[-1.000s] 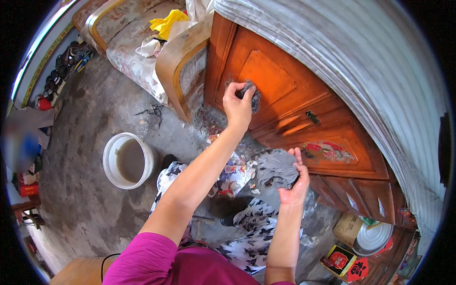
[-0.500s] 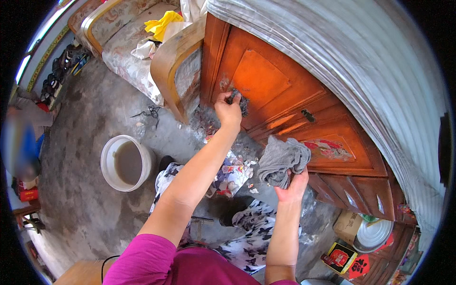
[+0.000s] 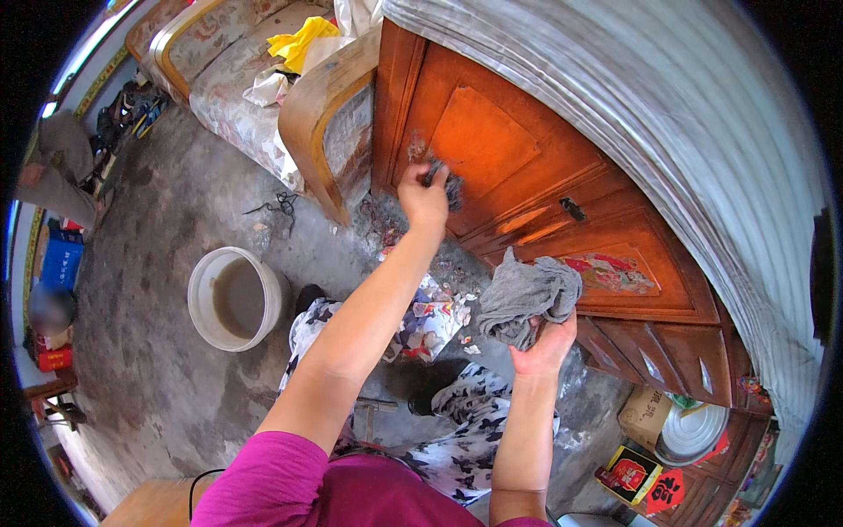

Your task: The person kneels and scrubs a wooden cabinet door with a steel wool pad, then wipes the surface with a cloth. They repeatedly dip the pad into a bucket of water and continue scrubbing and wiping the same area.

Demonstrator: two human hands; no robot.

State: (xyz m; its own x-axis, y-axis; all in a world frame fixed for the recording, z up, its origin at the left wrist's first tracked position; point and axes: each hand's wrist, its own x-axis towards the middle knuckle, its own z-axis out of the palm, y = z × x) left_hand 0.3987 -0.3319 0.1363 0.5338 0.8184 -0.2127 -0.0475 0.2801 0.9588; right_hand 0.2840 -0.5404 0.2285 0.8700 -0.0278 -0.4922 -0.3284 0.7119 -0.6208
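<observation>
My left hand (image 3: 423, 202) pinches a dark steel-wool scrubber (image 3: 453, 188) and presses it to the orange-brown wooden cabinet door (image 3: 488, 132), beside a worn patch near the panel's lower left. My right hand (image 3: 546, 346) holds up a crumpled grey cloth (image 3: 532, 295) in front of the other door, its fingers partly hidden behind the cloth. On that door, right of the cloth, clings a torn remnant of a colourful paper picture (image 3: 615, 274). Scraps of paper (image 3: 432, 318) litter the floor between my legs and the cabinet.
A white bucket (image 3: 198, 307) of murky water stands on the concrete floor at left. A floral sofa (image 3: 237, 105) with a wooden arm adjoins the cabinet. Pale sheeting (image 3: 702, 132) drapes the cabinet top. Boxes and a round lid (image 3: 694, 432) sit lower right. Another person (image 3: 66, 167) is at far left.
My left hand has shifted slightly with the scrubber against the door. The grey cloth has moved a little to the right. At far left the other person has moved.
</observation>
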